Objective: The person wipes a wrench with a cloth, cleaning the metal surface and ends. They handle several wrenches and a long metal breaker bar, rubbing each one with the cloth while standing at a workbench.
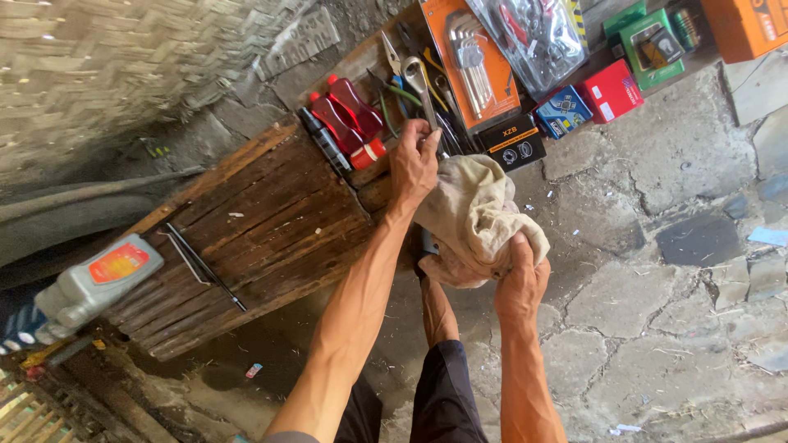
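Observation:
My left hand [413,164] reaches out over the edge of a worn wooden bench [254,221]. Its fingers are closed on the handle end of a steel adjustable wrench [419,80], which lies among other hand tools. A dirty beige cloth [476,217] hangs from under that hand down to my right hand [520,283], which grips the cloth's bunched lower end. My leg in dark trousers [443,385] shows between the two forearms.
Two red bottles [349,115] and pliers [392,56] lie by the wrench. An orange hex-key pack [476,66] and black [513,141], blue [563,111], red [611,90] and green [652,37] boxes sit on cracked concrete. A grey oil bottle [90,283] and thin metal rods [201,264] rest at the bench's left.

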